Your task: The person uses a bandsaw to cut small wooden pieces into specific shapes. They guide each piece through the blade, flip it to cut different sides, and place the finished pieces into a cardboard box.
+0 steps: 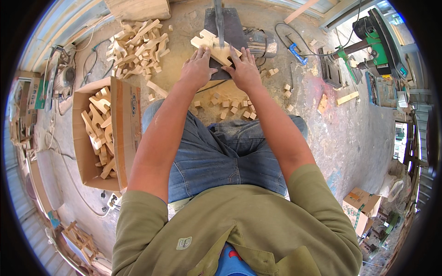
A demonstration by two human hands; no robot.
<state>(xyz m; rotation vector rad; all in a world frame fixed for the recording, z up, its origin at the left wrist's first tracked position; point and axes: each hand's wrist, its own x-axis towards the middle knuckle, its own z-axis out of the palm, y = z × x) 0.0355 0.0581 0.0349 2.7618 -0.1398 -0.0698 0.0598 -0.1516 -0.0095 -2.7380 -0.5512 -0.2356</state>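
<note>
A: Which step was in hand?
B: Looked like a saw cut. Notched wooden blank [223, 55] lay on the dark machine plate [235, 27], top centre of frame, right under the vertical steel post [219, 20]. Blade itself couldn't be made out.
A: Grip?
B: Left hand [199, 66]: fingers laid on the blank, thumb spread apart, not wrapped. Right hand [243, 68]: fingertips on the blank's right end; couldn't tell if the thumb closed on it.
A: Around it?
B: Small offcut blocks [234, 109] below the plate, pile of shaped wooden pieces [138, 48] upper left, more in the cardboard box [129, 126] at left.
A: Next move?
B: My read: it called for a steady two-hand feed, fingers clear of the post.
</note>
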